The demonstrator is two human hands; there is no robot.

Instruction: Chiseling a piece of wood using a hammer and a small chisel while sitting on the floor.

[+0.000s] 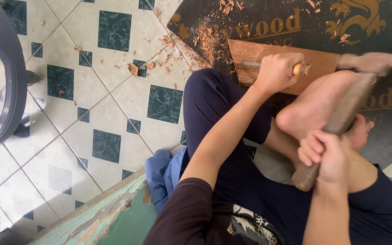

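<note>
With left hand [275,72] fingers wrapped around the wooden-handled chisel [301,69] on the flat reddish wood board [316,59] and right hand [331,156] gripping the raised wooden mallet [348,109], a mistimed swing could strike the bare foot [316,104] beside it.

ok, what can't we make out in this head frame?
Head view:
- Head of the wooden mallet: motion-blurred, shape unclear.
- Chisel blade tip on the brown wooden board: too small to see where it bites.
- Chisel handle: mostly hidden inside the left hand.
- Mallet grip: covered by the right hand.
</note>
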